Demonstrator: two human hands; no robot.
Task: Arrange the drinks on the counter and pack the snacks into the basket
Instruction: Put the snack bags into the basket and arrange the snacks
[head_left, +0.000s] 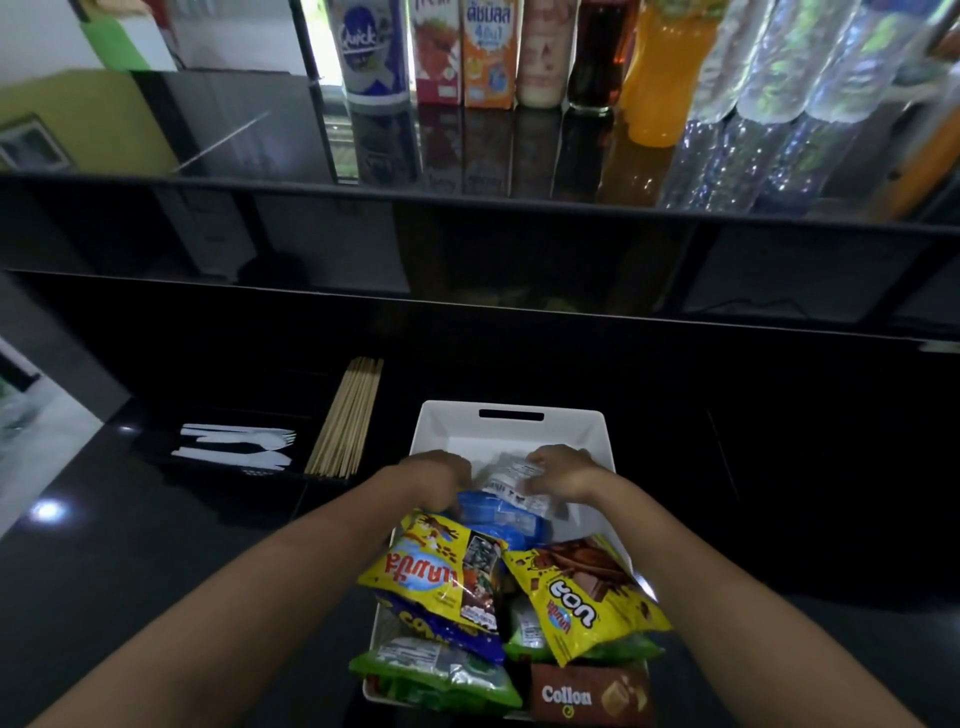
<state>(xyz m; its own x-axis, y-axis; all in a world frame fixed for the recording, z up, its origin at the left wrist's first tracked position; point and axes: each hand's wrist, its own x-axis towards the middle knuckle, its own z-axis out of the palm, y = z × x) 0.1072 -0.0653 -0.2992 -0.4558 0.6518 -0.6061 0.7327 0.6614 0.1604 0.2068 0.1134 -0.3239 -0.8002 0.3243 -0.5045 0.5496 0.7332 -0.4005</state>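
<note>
A white basket (511, 431) stands on the dark lower counter, filled with snack packs. Both my hands are inside its far half, gripping a blue snack bag (498, 514) with a silvery back. My left hand (436, 480) holds its left edge with curled fingers. My right hand (563, 473) pinches its top right. Nearer me lie two yellow chocolate snack bags (441, 571) (582, 597), green packs (431, 670) and a brown Collon box (587, 693). On the raised counter stand the drinks in a row: a Quick cup (371, 52), cartons (488, 52), bottles (665, 73).
A bundle of wooden skewers (348, 415) and white plastic cutlery (239, 444) lie in a black tray left of the basket. Clear water bottles (779, 57) stand at the right end of the raised counter. Open dark shelving lies beneath that counter.
</note>
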